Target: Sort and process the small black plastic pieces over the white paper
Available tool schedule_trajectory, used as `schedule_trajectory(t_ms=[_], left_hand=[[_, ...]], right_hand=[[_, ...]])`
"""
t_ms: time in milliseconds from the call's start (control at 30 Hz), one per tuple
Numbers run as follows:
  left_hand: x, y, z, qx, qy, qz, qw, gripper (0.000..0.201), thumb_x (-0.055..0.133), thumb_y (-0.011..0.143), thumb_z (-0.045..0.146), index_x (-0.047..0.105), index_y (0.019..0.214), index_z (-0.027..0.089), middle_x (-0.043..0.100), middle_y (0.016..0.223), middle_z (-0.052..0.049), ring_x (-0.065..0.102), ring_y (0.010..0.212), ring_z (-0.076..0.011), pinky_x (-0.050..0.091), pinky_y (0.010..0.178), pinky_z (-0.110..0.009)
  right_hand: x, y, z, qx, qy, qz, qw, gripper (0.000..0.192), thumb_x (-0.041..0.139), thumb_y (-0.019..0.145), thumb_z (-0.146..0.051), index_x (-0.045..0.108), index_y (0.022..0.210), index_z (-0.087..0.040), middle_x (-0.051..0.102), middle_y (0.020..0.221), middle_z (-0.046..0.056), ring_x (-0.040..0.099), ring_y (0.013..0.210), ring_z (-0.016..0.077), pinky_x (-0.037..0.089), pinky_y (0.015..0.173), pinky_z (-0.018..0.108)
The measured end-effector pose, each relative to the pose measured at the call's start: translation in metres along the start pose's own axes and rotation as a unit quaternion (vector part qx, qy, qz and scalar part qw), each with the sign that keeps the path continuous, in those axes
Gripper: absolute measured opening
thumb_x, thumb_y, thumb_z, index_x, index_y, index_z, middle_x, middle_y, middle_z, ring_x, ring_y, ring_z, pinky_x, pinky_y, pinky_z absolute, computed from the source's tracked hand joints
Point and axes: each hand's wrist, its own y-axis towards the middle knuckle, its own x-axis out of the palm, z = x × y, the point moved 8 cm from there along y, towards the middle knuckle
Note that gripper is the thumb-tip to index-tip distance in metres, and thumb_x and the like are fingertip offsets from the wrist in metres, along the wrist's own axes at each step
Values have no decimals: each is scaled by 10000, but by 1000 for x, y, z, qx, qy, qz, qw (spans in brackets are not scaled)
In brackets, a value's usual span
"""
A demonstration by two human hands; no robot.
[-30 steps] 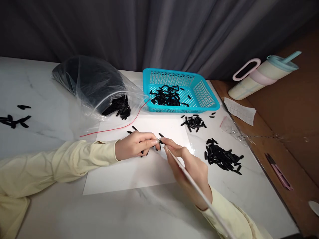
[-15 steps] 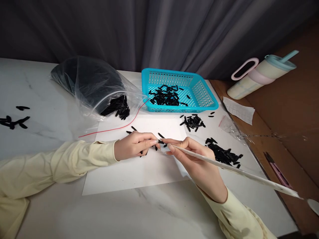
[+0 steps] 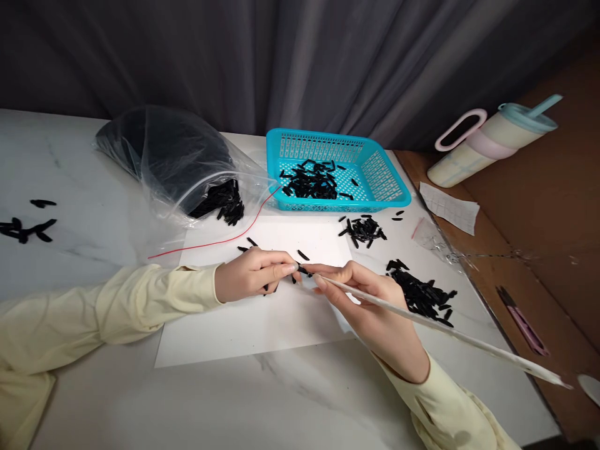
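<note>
My left hand is closed, pinching a small narrow black piece between thumb and fingers. My right hand is closed around a long thin white stick, which slants down to the right. The stick's near end lies at my right fingertips, right against the black piece; whether they touch, I cannot tell. Under both hands is a white sheet of paper. Another loose black piece lies just beyond the fingertips, and a few more lie around my left hand, partly covered by it.
Behind stands a blue basket with black pieces. To its left, a clear plastic bag spills more. Black piles lie on the right. A tumbler, a paper slip and a pink-handled tool are along the right side.
The far end of the white stick has dipped a little, and my right fingers have shifted slightly. More of the black piece shows between my hands. My left hand has hardly moved.
</note>
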Motion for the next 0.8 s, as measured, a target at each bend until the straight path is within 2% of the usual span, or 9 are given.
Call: schedule_trajectory(t_ms=[200,333,467,600,800], left_hand=[[1,-1,2,-2,0,-1,1000,299,411,862,338,593,860,101,343,384,98,316,372,-62,278,425,-208],[0,-2,1,-18,4,1,1000,287,412,863,319,595,871,99,351,396,95,323,383,-60,271,427,-205],[2,-1,0,0,-3,-15,1000,294,413,863,328,591,867,94,346,393,98,322,373,-60,271,414,-202],[2,-1,0,0,-7,-18,1000,300,408,870,324,595,876,89,350,400,92,329,386,-63,268,419,-202],[1,-6,0,-26,-17,-9,999,287,402,876,293,601,895,87,328,414,91,296,397,-63,239,432,-212]], right_hand=[[1,0,2,13,7,-6,1000,178,607,807,-207,565,635,-195,722,963,61,685,870,210,536,723,294],[1,3,12,77,77,-19,994,208,643,782,-261,567,604,-183,721,953,68,684,851,212,536,694,298],[0,7,21,138,142,-32,980,176,685,743,-279,623,621,-170,726,915,78,675,869,224,534,675,295],[2,9,31,174,195,-47,964,168,715,718,-289,644,637,-160,714,962,84,658,903,225,515,696,289],[13,8,44,222,301,-105,921,81,713,730,-239,699,730,-159,710,978,79,651,942,203,502,624,209]])
